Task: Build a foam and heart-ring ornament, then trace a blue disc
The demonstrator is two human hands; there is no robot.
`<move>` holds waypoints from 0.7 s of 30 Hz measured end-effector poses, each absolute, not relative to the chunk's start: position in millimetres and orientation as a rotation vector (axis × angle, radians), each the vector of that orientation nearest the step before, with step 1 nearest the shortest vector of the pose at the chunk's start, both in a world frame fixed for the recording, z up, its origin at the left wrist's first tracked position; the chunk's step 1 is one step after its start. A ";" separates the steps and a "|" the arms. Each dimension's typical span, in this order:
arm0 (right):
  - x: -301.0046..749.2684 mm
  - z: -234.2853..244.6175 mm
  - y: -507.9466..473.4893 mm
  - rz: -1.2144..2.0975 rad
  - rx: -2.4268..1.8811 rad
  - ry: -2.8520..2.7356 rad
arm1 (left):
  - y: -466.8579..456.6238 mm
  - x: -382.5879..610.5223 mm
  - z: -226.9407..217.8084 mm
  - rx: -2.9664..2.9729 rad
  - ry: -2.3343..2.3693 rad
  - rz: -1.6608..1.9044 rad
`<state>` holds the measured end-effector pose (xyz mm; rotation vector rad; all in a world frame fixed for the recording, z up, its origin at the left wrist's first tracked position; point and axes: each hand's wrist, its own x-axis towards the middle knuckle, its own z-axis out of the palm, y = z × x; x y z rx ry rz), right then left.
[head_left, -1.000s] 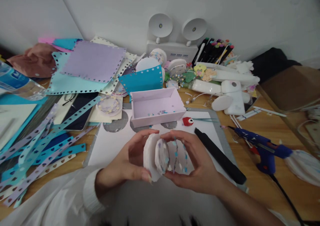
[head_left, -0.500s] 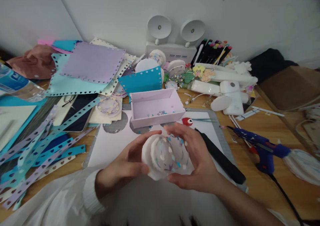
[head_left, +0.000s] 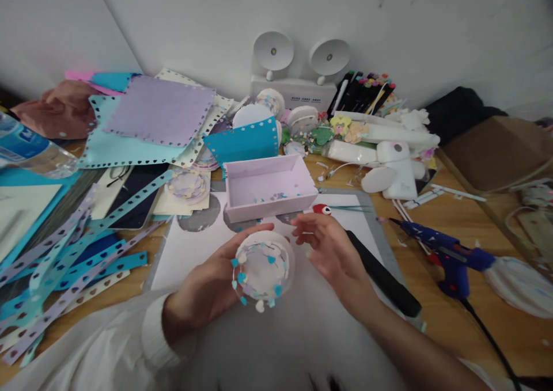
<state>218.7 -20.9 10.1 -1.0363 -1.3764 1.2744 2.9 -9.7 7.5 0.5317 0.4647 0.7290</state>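
Note:
My left hand (head_left: 205, 290) holds a round white spool (head_left: 261, 264) from its left side, and the thumb is hidden behind it. Around the spool winds a thin garland of small hearts (head_left: 241, 277) in light blue, white and lilac; a loop of it hangs out past the left rim. To the right of the spool, apart from it, my right hand (head_left: 334, 258) is raised with its fingers loosely bent and apart, with nothing seen in it. Just beyond both hands stands a lilac open box (head_left: 270, 207) with small punched paper bits on its floor.
White paper with round cut-outs lies on a grey mat (head_left: 367, 201). A black bar (head_left: 384, 276) and a blue glue gun (head_left: 449, 250) lie on the right. Punched paper strips (head_left: 64, 276) cover the left side. A twin-headed lamp (head_left: 294, 91) and markers (head_left: 363, 91) stand behind.
My right hand has let go of the spool and drawn off to the right. The spool has turned and shifted slightly left in my left hand, its garland loop now hanging left.

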 end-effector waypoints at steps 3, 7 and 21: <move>215.2 10.6 -20.4 1.423 -1.084 -1.286 | -12.3 3.0 7.5 0.681 0.561 0.807; 211.0 9.5 -22.7 1.662 -0.960 -1.336 | -17.5 1.7 6.8 1.011 0.648 0.866; 218.4 12.6 -20.4 0.918 -0.829 -1.932 | -8.2 -8.3 13.6 2.078 0.631 1.015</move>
